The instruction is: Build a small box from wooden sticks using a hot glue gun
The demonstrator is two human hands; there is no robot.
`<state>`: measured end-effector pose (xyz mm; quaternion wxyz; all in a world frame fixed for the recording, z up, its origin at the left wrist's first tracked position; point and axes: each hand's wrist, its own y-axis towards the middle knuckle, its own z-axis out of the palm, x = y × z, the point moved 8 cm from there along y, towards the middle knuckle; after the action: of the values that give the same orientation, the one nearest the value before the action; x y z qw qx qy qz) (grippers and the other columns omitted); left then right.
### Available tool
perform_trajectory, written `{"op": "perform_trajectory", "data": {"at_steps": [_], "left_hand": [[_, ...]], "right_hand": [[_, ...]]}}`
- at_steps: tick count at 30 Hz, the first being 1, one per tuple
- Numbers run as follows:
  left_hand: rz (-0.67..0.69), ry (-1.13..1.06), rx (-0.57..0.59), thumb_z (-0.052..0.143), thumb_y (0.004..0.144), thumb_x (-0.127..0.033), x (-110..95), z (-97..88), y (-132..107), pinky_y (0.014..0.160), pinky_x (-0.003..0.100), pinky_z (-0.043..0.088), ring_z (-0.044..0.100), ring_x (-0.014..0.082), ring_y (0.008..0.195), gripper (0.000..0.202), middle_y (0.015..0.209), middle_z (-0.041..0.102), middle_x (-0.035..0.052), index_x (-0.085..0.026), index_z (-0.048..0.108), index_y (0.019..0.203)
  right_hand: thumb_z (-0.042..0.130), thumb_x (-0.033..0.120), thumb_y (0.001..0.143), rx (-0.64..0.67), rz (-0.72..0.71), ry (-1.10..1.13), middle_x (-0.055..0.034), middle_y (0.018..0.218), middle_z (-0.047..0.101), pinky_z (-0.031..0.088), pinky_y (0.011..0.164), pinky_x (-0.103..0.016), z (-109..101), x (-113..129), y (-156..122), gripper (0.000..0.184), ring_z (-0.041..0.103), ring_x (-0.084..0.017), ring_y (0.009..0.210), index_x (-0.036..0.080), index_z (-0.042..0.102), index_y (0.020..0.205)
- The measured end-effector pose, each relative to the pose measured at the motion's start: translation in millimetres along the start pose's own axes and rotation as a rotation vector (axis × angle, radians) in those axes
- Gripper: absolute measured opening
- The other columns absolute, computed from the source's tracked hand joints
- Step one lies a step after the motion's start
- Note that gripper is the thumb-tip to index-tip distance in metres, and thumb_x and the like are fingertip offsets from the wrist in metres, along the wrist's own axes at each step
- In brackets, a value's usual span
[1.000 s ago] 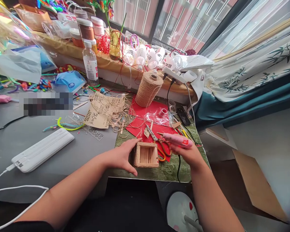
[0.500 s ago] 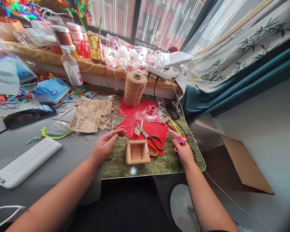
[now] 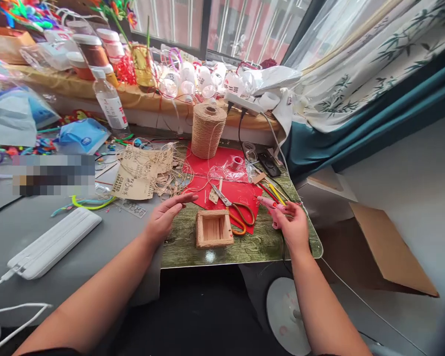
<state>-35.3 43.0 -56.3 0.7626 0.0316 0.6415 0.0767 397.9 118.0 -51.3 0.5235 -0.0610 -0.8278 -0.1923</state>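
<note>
A pink hot glue gun [image 3: 270,203] is at the right side of the green wood-patterned table, nozzle pointing left. My right hand [image 3: 295,228] is at its handle with fingers spread and thumb overlapping the grip; the fingers are not wrapped around it. To the left, my left hand [image 3: 162,217] hovers with fingers stretched, holding nothing. Between the hands stands a small square box [image 3: 214,242] with twine-wrapped edges and a slatted wooden inside. Orange-handled scissors [image 3: 241,212] lie beside it, blades across red paper [image 3: 250,190].
A tall twine spool [image 3: 208,131] stands behind the red paper. Sandpaper sheets [image 3: 135,180] and tangled twine lie left of it. A white power bank-like case [image 3: 55,242] rests on the grey surface. A power strip [image 3: 243,102] and bottles line the sill.
My right hand's fingers have opened away from the glue gun's handle, which they were around before. My left hand stays nearly still. The view has shifted slightly.
</note>
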Motion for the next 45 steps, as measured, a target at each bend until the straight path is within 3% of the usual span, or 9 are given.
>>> {"op": "perform_trajectory", "data": {"at_steps": [3, 6, 9, 13, 17, 23, 30, 37, 45], "left_hand": [[0.063, 0.012, 0.08, 0.05, 0.106, -0.047, -9, 10.0, -1, 0.12, 0.051, 0.039, 0.059, 0.0313, 0.139, 0.045, 0.141, 0.071, 0.0114, -0.024, 0.07, 0.139], [0.174, 0.114, 0.19, 0.039, 0.108, -0.055, -29, 27.3, -3, 0.129, 0.052, 0.029, 0.054, 0.03, 0.144, 0.053, 0.144, 0.069, 0.0087, -0.027, 0.067, 0.143], [0.19, 0.267, 0.351, 0.03, 0.109, -0.059, -43, 48.9, -7, 0.132, 0.051, 0.024, 0.04, 0.0291, 0.154, 0.059, 0.158, 0.058, 0.0038, -0.031, 0.058, 0.153], [0.167, 0.315, 0.472, 0.023, 0.11, -0.058, -49, 63.0, -14, 0.134, 0.051, 0.02, 0.032, 0.0289, 0.158, 0.06, 0.165, 0.05, -0.0012, -0.035, 0.048, 0.16], [0.142, 0.286, 0.503, 0.025, 0.111, -0.054, -48, 67.3, -21, 0.134, 0.052, 0.02, 0.032, 0.0282, 0.158, 0.055, 0.164, 0.051, -0.003, -0.038, 0.047, 0.159], [0.156, 0.243, 0.478, 0.036, 0.109, -0.059, -57, 71.7, -19, 0.129, 0.053, 0.03, 0.048, 0.0297, 0.147, 0.054, 0.152, 0.063, 0.0032, -0.035, 0.058, 0.151], [0.024, 0.278, 0.067, 0.06, 0.102, -0.043, -23, 28.2, 25, 0.101, 0.041, 0.053, 0.07, 0.0242, 0.109, 0.031, 0.116, 0.077, 0.0088, -0.021, 0.073, 0.119], [0.056, 0.289, 0.169, 0.053, 0.106, -0.032, 1, 34.8, 64, 0.103, 0.041, 0.051, 0.073, 0.0212, 0.11, 0.028, 0.113, 0.08, 0.0091, -0.019, 0.069, 0.125], [0.038, 0.151, 0.21, 0.053, 0.107, -0.033, 13, 44.0, 64, 0.107, 0.044, 0.052, 0.075, 0.0221, 0.112, 0.026, 0.114, 0.081, 0.0101, -0.019, 0.067, 0.122]], "right_hand": [[0.072, 0.042, 0.092, -0.22, -0.26, -0.006, -0.0101, 0.113, 0.066, 0.055, 0.097, -0.044, -17, 47, -33, 0.032, 0.066, -0.025, 0.103, 0.021, 0.066, 0.116], [0.07, 0.029, 0.095, 0.165, -0.514, 0.042, -0.0095, 0.103, 0.067, 0.058, 0.09, -0.047, 28, 103, -74, 0.009, 0.067, -0.027, 0.099, 0.025, 0.071, 0.103], [0.071, 0.011, 0.093, 0.469, -0.762, 0.057, -0.008, 0.104, 0.073, 0.059, 0.085, -0.045, 71, 150, -118, 0.032, 0.069, -0.025, 0.095, 0.028, 0.073, 0.12], [0.069, 0.007, 0.094, 0.5, -1.062, 0.009, -0.008, 0.113, 0.076, 0.06, 0.087, -0.044, 97, 185, -146, 0.055, 0.069, -0.025, 0.098, 0.031, 0.064, 0.143], [0.064, 0.01, 0.099, 0.494, -1.212, -0.039, -0.0069, 0.109, 0.078, 0.06, 0.085, -0.042, 108, 196, -154, 0.048, 0.069, -0.024, 0.094, 0.029, 0.064, 0.143], [0.068, 0.011, 0.097, 0.563, -1.126, 0.003, -0.0074, 0.112, 0.078, 0.06, 0.086, -0.046, 116, 193, -150, 0.044, 0.07, -0.025, 0.096, 0.03, 0.067, 0.137], [0.065, 0.008, 0.096, 0.661, -0.843, 0.161, -0.0082, 0.108, 0.078, 0.062, 0.081, -0.043, 123, 173, -149, 0.038, 0.073, -0.024, 0.092, 0.028, 0.07, 0.128], [0.068, 0.011, 0.096, 0.688, -0.841, 0.029, -0.0071, 0.1, 0.076, 0.056, 0.081, -0.045, 133, 171, -155, 0.027, 0.068, -0.024, 0.089, 0.028, 0.076, 0.117], [0.069, 0.011, 0.096, 0.814, -0.861, 0.01, -0.0068, 0.105, 0.078, 0.056, 0.084, -0.044, 144, 172, -158, 0.032, 0.067, -0.023, 0.092, 0.028, 0.073, 0.122]]}}
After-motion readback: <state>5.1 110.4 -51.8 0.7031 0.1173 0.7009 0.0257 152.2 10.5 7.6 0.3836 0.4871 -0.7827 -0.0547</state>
